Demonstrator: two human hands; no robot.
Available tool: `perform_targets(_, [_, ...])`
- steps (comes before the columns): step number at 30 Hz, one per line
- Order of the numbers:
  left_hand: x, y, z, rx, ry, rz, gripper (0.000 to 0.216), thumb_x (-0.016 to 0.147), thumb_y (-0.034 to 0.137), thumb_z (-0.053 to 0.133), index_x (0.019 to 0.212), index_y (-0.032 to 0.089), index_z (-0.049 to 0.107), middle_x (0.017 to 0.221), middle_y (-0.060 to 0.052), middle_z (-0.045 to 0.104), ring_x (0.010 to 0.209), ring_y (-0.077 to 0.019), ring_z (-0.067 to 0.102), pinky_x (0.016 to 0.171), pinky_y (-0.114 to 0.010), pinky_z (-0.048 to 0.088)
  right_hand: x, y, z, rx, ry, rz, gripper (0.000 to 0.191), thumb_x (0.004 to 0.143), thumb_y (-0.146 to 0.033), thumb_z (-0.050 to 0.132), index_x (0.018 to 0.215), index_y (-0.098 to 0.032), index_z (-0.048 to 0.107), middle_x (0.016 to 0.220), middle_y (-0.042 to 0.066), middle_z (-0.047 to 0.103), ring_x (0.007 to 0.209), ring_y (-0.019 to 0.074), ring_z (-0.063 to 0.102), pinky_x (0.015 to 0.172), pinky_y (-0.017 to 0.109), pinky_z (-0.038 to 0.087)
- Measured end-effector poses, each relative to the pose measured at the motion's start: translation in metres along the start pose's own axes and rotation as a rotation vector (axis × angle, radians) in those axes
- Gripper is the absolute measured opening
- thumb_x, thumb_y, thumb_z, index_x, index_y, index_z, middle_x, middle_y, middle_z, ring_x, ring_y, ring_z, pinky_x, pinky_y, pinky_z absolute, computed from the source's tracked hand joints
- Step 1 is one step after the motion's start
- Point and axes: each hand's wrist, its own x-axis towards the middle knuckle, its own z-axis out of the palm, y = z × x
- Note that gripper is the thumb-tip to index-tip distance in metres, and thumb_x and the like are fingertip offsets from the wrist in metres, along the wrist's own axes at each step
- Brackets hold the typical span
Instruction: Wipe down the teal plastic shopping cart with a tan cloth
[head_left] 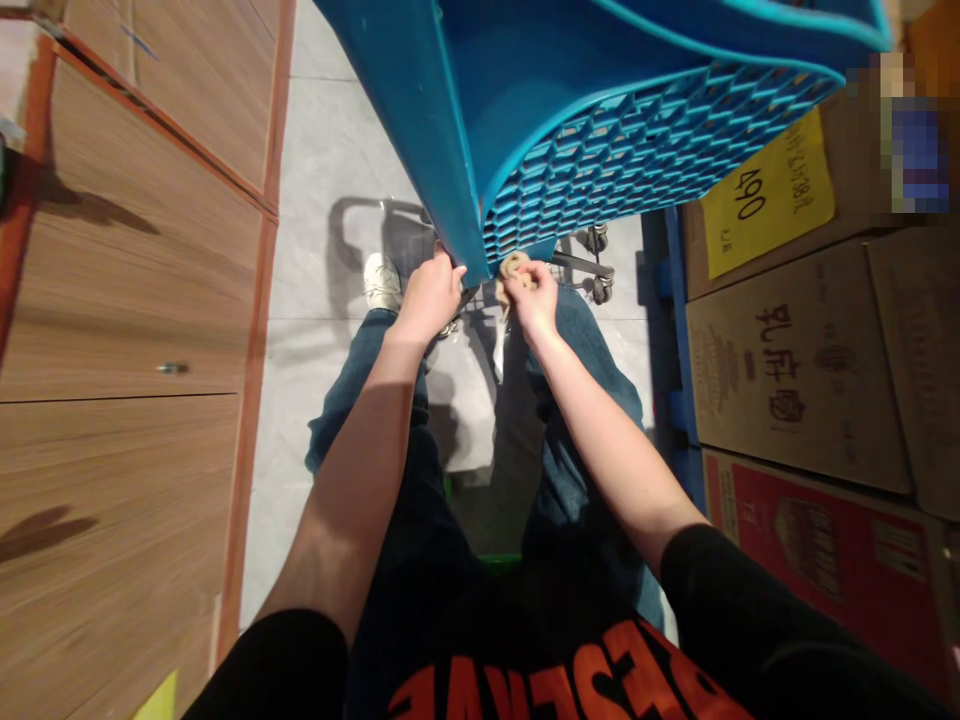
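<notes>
A blue plastic shopping cart [409, 110] with a honeycomb-mesh side fills the top middle of the view. My left hand [431, 295] is closed at the cart's lower near corner, its fingertips partly hidden behind the plastic and its thumb along the edge. Just right of that corner, my right hand [538, 300] pinches a crumpled beige cloth [513, 266] against the bottom of the mesh side. A whitish strip hangs below the cloth. Both hands are low, between my knees.
Wooden cabinets [142, 300] line the left side. Stacked cardboard boxes [795, 370] stand on a blue pallet [679, 300] at the right, with a yellow price sign [772, 205] on one. Cart casters [602, 285] rest on the grey tiled floor [315, 130].
</notes>
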Motion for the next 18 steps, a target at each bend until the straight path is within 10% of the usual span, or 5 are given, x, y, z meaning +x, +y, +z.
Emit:
perform_targets(3, [-0.001,0.001,-0.003,0.02,-0.023,-0.01,0.049,0.112,0.024,0.045,0.157,0.004,0.049,0.133,-0.029,0.077,0.129,-0.0428,0.076,0.111,-0.048,0.057,-0.006,0.002,0.008,-0.044,-0.163,0.013,0.022,0.067,-0.013,0.08,0.077,-0.022,0.062,0.077,-0.008,0.062,0.079,0.016,0.06,0.09,0.033,0.056])
perform_targets(10, [0.0,-0.001,-0.004,0.044,-0.034,0.008,0.047,0.111,0.023,0.043,0.153,0.002,0.05,0.132,-0.03,0.076,0.127,-0.044,0.075,0.108,-0.049,0.058,0.026,0.008,-0.005,0.029,0.243,0.08,0.022,0.075,-0.013,0.067,0.083,-0.025,0.051,0.082,-0.006,0.061,0.08,0.0144,0.061,0.086,0.029,0.055])
perform_targets(18, [-0.003,-0.002,-0.008,0.09,-0.047,-0.007,0.04,0.112,0.025,0.04,0.142,0.004,0.057,0.13,-0.029,0.076,0.126,-0.0423,0.075,0.109,-0.048,0.057,0.002,0.003,0.015,-0.109,-0.153,0.095,0.022,0.07,-0.009,0.073,0.077,-0.023,0.057,0.075,-0.006,0.061,0.076,0.0162,0.061,0.082,0.03,0.054])
